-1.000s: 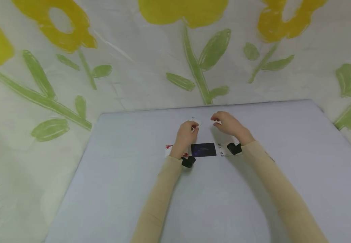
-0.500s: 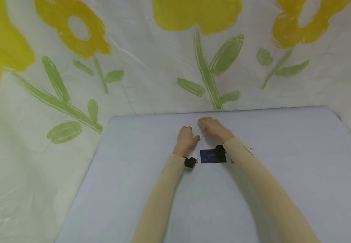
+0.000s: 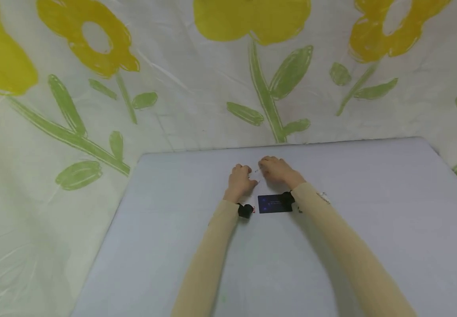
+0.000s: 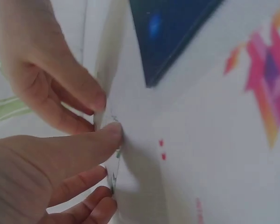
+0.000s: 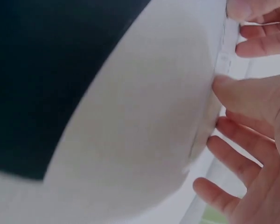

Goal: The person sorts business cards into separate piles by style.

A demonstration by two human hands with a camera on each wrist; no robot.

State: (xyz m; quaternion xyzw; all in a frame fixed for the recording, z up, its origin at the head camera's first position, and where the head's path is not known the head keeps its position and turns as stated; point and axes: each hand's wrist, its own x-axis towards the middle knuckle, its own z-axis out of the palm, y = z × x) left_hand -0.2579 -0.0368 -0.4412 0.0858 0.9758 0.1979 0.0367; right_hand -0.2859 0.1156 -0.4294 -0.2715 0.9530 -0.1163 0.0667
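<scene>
A thin white card [image 3: 256, 176] with small dark print lies toward the back of the table, between the two hands. My left hand [image 3: 239, 181] pinches its left part, thumb on the near edge and fingers on the far one. At the right end, my right hand [image 3: 277, 170] has its thumb and first fingers on the same card, the outer fingers spread apart in the right wrist view. Nearer lies a dark blue card [image 3: 268, 204]. Beside it, a white card with a pink and orange print [image 4: 270, 84] is mostly hidden under the left wrist in the head view.
Another patterned white card [image 3: 300, 208] shows partly beneath the right wrist. The pale table [image 3: 165, 246] ends at a back edge just beyond the hands. Behind it hangs a white sheet [image 3: 196, 88] printed with yellow flowers. Both wrists wear black cameras.
The right hand has come left and down onto the white card beside the left hand. The left hand has lowered the card to the table. Over the last half second both hands barely move.
</scene>
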